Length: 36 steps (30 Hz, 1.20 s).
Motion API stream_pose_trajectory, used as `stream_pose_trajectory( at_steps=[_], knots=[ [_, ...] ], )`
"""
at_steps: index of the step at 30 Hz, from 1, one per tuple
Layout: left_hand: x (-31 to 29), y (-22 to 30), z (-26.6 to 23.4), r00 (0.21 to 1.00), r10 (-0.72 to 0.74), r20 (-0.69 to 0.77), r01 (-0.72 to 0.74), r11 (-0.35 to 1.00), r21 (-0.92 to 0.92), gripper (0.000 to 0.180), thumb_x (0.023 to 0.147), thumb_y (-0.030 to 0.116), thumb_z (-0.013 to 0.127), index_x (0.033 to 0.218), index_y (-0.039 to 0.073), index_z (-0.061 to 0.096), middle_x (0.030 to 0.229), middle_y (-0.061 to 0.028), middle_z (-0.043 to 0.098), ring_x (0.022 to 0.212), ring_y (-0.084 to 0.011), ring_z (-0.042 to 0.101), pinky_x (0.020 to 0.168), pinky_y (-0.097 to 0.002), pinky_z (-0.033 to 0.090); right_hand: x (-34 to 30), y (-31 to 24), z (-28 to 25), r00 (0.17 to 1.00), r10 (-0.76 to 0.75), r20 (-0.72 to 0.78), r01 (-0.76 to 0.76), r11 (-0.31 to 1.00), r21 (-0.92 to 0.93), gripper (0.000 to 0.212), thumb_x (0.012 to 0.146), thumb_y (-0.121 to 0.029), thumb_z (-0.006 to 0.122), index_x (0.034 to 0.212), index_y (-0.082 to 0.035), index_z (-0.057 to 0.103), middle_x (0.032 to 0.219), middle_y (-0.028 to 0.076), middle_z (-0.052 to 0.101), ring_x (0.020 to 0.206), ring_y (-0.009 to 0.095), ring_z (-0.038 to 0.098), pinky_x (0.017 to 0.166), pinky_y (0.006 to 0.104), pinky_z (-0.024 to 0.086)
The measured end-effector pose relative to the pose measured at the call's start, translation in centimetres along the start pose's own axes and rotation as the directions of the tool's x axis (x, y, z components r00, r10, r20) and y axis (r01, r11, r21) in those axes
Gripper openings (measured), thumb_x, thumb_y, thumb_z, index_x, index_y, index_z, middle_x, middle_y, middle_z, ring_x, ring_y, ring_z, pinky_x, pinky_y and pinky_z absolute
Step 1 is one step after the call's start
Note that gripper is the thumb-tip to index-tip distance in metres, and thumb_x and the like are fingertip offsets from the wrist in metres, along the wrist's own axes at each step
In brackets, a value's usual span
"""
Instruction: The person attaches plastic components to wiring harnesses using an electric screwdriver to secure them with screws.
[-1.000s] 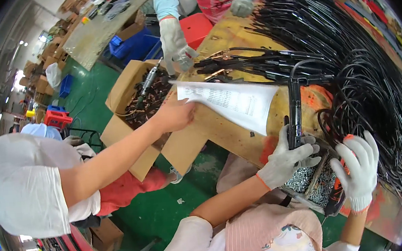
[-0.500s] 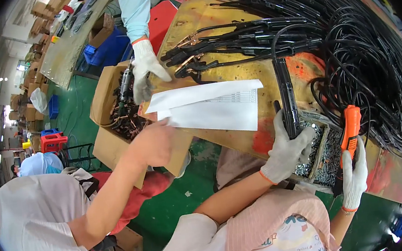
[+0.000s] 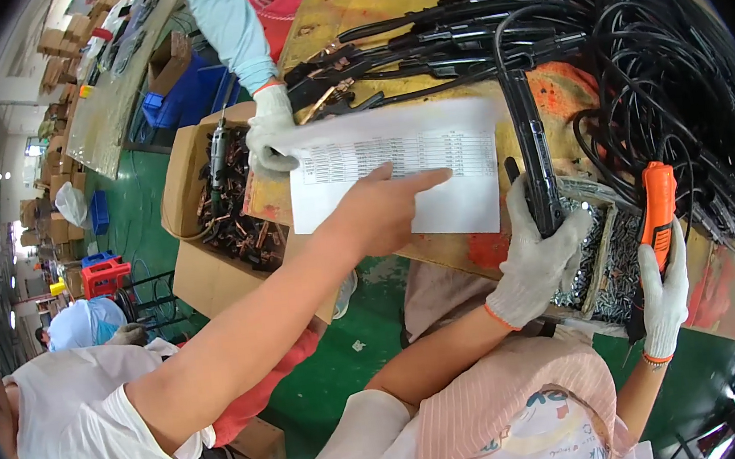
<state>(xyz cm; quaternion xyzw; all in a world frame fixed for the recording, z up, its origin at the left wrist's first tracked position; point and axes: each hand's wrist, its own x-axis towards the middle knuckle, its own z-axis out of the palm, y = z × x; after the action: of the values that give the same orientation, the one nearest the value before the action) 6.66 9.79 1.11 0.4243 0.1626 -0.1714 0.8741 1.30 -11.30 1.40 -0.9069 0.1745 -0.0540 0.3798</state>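
My left hand, in a white knit glove, grips a black welding electrode holder that stands nearly upright, its cable looping over at the top. My gloved right hand is wrapped round an orange electric screwdriver, its dark tip end pointing down. Between and below the two lies a divided tray of small metal screws. A white printed sheet is spread left of my left hand. A co-worker's bare hand points at it, and another person's gloved hand is at its left edge.
Many black holders and coiled black cables cover the table's far and right side. A cardboard box of copper-coloured parts stands at the table's left, a power tool resting in it. The co-worker's forearm reaches across from the left.
The sheet's folded top flap has lifted, baring the printed table. The co-worker's bare hand has moved right over the sheet, index finger out. My hands keep their grips, shifted slightly in the picture.
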Motion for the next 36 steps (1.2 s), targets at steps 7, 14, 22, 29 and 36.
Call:
stream_pose_trajectory(
  at_steps=[7, 14, 22, 29, 36],
  knots=[
    [0.33, -0.03, -0.09, 0.999, 0.028, 0.017, -0.027, 0.999, -0.039, 0.068, 0.086, 0.011, 0.070, 0.136, 0.012, 0.024, 0.077, -0.0026, 0.051, 0.041, -0.0096, 0.046, 0.032, -0.0228, 0.036, 0.14, 0.45, 0.34, 0.997, 0.063, -0.033, -0.062, 0.998, 0.007, 0.060, 0.093, -0.011, 0.065, 0.147, 0.000, 0.039, 0.126, 0.011, 0.059, 0.107, 0.016, 0.057, 0.099, 0.0286, 0.042],
    [0.34, -0.40, -0.07, 0.999, -0.033, -0.024, 0.032, 0.998, -0.047, 0.054, 0.085, 0.011, 0.071, 0.121, 0.014, 0.030, 0.066, 0.0000, 0.049, 0.040, -0.0095, 0.046, 0.032, -0.0233, 0.037, -0.05, -0.07, 0.42, 0.996, 0.090, -0.028, -0.089, 0.995, 0.032, 0.061, 0.092, -0.010, 0.065, 0.147, -0.003, 0.040, 0.122, 0.010, 0.060, 0.105, 0.015, 0.057, 0.096, 0.0274, 0.044],
    [0.18, -0.07, -0.16, 0.999, -0.051, -0.011, 0.051, 0.998, -0.035, 0.064, 0.087, 0.007, 0.068, 0.132, 0.013, 0.023, 0.076, -0.0016, 0.050, 0.043, -0.0084, 0.047, 0.034, -0.0233, 0.038, -0.13, 0.10, 0.59, 0.997, 0.073, -0.030, -0.071, 0.995, 0.075, 0.061, 0.092, -0.008, 0.065, 0.147, -0.003, 0.039, 0.126, 0.009, 0.058, 0.107, 0.015, 0.056, 0.097, 0.0279, 0.044],
    [0.17, 0.06, -0.18, 0.993, -0.114, -0.014, 0.113, 0.993, -0.037, 0.081, 0.087, 0.005, 0.067, 0.147, 0.011, 0.013, 0.089, -0.0046, 0.052, 0.047, -0.0081, 0.050, 0.036, -0.0229, 0.041, 0.07, 0.75, 1.03, 0.999, 0.006, -0.054, -0.001, 0.995, 0.100, 0.060, 0.093, -0.009, 0.063, 0.148, -0.003, 0.039, 0.125, 0.009, 0.058, 0.106, 0.015, 0.056, 0.098, 0.0282, 0.042],
    [0.18, -0.19, -0.09, 0.999, -0.039, -0.006, 0.038, 0.999, -0.036, 0.082, 0.087, 0.006, 0.067, 0.147, 0.011, 0.012, 0.088, -0.0047, 0.053, 0.046, -0.0081, 0.049, 0.035, -0.0232, 0.040, -0.06, 0.32, 0.86, 0.998, 0.048, -0.048, -0.044, 0.996, 0.073, 0.060, 0.093, -0.009, 0.062, 0.148, -0.003, 0.039, 0.124, 0.009, 0.058, 0.105, 0.016, 0.056, 0.098, 0.0283, 0.042]
  ],
)
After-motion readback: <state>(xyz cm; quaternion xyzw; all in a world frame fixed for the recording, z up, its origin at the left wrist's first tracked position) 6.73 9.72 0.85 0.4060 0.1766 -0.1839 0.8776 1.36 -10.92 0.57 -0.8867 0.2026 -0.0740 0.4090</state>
